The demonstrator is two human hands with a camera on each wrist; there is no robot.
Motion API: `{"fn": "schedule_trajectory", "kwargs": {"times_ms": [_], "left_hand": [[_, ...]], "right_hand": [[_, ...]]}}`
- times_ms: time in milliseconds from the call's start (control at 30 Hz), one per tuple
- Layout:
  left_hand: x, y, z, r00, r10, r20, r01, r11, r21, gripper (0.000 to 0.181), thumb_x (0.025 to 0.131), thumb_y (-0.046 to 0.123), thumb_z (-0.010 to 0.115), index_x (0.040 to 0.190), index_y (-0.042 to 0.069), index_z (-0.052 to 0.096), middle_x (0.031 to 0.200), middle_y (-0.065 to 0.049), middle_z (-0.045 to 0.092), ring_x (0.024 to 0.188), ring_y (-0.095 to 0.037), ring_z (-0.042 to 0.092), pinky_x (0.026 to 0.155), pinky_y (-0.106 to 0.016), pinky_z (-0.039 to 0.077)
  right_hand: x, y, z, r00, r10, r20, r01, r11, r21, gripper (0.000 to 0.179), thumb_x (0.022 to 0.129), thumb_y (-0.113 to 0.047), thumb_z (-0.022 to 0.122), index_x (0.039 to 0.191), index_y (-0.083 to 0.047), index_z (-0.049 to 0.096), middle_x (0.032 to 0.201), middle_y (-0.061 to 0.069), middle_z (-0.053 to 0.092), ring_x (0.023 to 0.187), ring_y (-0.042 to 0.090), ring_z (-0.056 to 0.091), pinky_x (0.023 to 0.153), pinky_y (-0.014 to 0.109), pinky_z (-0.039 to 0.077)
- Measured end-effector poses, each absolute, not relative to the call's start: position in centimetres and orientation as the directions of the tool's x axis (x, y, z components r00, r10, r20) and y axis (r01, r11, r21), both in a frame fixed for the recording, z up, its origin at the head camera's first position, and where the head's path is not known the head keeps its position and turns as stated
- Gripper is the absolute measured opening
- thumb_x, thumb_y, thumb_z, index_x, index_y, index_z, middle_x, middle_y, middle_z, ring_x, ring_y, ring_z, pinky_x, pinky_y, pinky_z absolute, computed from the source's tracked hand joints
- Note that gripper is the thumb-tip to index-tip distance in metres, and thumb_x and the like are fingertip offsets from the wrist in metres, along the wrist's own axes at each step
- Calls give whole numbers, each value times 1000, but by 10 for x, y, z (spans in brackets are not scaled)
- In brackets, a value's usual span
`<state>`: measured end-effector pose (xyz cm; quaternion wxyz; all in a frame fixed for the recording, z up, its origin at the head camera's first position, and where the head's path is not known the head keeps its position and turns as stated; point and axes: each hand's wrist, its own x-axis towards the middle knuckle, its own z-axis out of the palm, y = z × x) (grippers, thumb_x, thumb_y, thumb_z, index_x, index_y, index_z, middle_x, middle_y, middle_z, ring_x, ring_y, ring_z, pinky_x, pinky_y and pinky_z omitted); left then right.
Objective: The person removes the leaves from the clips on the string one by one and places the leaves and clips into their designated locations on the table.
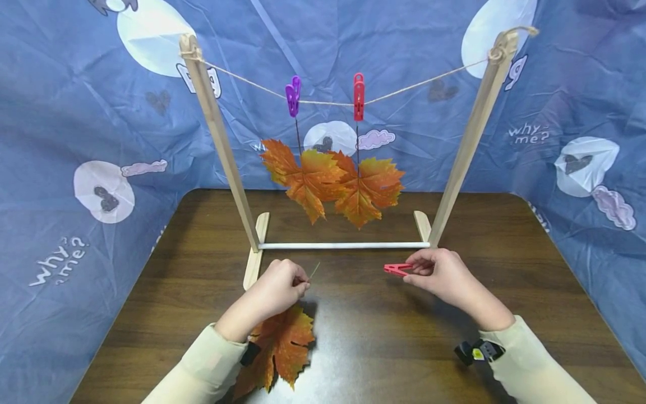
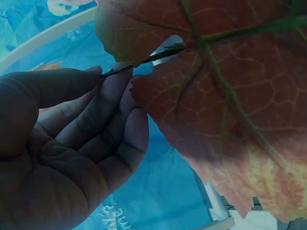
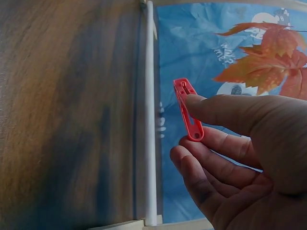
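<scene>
My left hand (image 1: 280,285) pinches the thin stem (image 2: 117,71) of an orange maple leaf (image 1: 286,343) between thumb and fingers. The leaf hangs below that hand, partly hidden by the wrist, and its veined side fills much of the left wrist view. Over the table's right half, my right hand (image 1: 444,275) holds a red clothespin (image 1: 397,269) between thumb and fingertips. Beyond both hands, two orange leaves hang by their stems from a twine line (image 1: 323,102): the left one (image 1: 305,179) from a purple clothespin (image 1: 293,96), the right one (image 1: 368,188) from a red peg (image 1: 359,96).
Two wooden posts, left (image 1: 219,134) and right (image 1: 471,140), hold the twine and stand on wooden feet. A white rod (image 1: 343,246) joins them low down. The brown table (image 1: 363,348) lies beneath, and a blue printed cloth (image 1: 323,33) surrounds it.
</scene>
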<state>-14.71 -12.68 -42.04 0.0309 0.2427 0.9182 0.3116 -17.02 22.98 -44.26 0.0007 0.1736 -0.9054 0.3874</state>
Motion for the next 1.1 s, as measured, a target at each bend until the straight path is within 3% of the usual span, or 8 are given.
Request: {"fn": "schedule_trajectory", "kwargs": {"times_ms": [267,700,1100], "left_hand": [[-148,-126,-430,-881,466,84,420,686,594,7,83,-5,74,79,-1,76,71,1,69,63,-6,58,60,-26,50],[-157,-121,-450,-896,444,20,373,727,577,11,83,-3,75,74,2,75,64,5,65,57,-6,54,55,-27,48],[-160,-121,-464,-912,409,-20,332,768,548,13,81,0,78,70,8,75,65,5,67,63,-10,60,63,-31,51]], "right_hand": [[-174,230,-452,-939,-311,149,-325,653,-684,24,78,-4,87,100,0,76,83,4,70,73,13,66,64,27,55],[-179,229,-463,-947,-304,108,-305,736,-604,21,78,-9,86,94,-1,75,81,2,67,73,15,63,64,30,51],[-187,228,-473,-939,-330,96,-329,782,-530,18,80,-12,85,92,-1,75,77,1,66,71,16,60,65,36,50]]}}
